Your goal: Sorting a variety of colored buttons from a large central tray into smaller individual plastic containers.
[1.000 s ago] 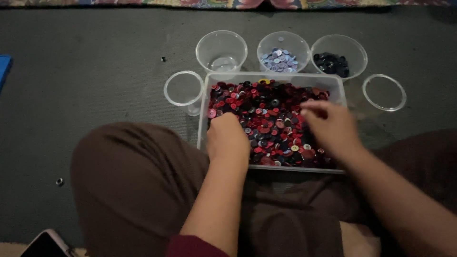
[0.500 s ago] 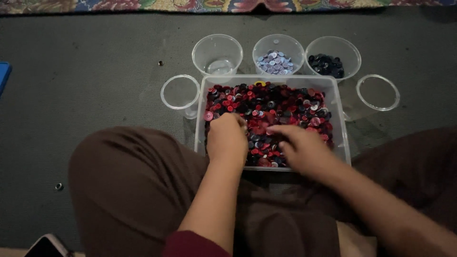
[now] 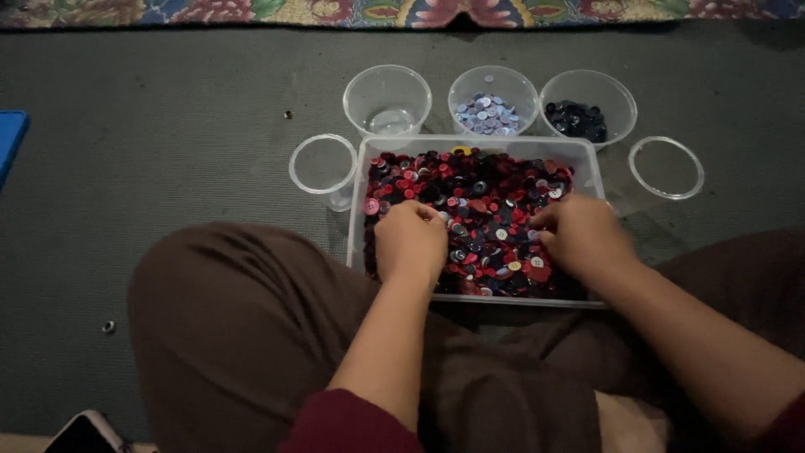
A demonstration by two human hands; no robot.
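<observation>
Red and dark round buttons (image 3: 486,197) fill a clear tub (image 3: 478,144); hands seemingly rummage.

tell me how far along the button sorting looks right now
Early. Done: the pale blue buttons lie in one cup and the dark buttons in another. In hand: left hand and right hand dig in the bin. Left: red and dark mixed buttons fill it; three cups look empty.

Buttons (image 3: 478,210) in tray (image 3: 478,143); three cups (image 3: 387,96) behind (two beside).
</observation>
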